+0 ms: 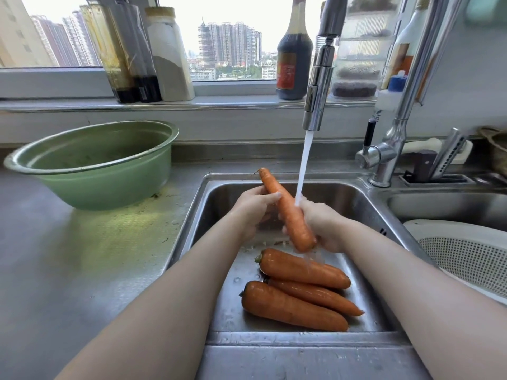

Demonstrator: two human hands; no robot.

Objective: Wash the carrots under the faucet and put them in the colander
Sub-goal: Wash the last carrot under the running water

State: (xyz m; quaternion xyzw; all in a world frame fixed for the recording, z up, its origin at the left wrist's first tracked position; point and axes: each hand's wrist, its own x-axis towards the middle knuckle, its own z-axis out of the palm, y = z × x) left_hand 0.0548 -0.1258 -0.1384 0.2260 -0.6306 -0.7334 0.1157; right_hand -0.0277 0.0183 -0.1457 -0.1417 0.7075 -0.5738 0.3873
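Bare forearms converge from lower frame to centre; left hand [251, 212] curled round upper part of carrot [286, 212]; right hand [325, 227] grips its lower end.

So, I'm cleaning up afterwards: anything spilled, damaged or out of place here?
Only minor mess: small scraps lie on the counter beside the green basin, and bits dot the sink floor behind the loose carrots. Nothing looks damaged.

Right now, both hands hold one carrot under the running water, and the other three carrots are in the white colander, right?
No. The head view shows the three carrots lying in the sink, not the colander. The rest is right.
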